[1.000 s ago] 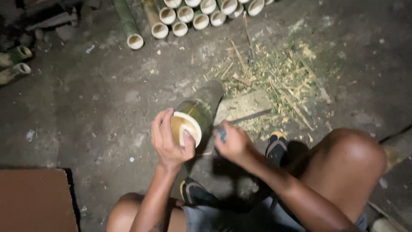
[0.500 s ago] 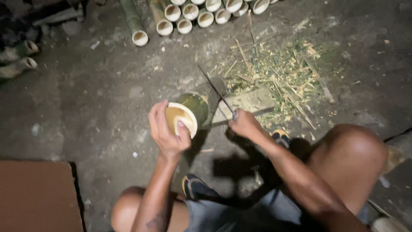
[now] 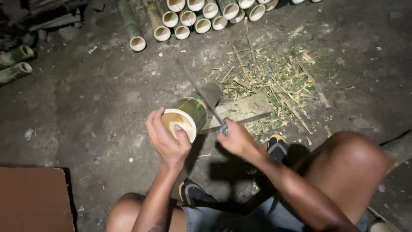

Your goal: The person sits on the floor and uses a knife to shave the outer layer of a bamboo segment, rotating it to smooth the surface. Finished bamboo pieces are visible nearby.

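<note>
Your left hand is wrapped round the cut end of the bamboo, whose long axis runs up and right, resting on a block. Your right hand is closed on a blade, held over the bamboo.

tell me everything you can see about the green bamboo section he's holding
The green bamboo section is a short, thick, hollow tube with a mottled green skin and a pale cream cut rim facing the camera. It lies tilted, its far end resting on a flat wooden block on the dirt floor. The left hand grips its near rim, thumb across the opening. The thin dark blade held by the right hand crosses over its upper side.
</note>
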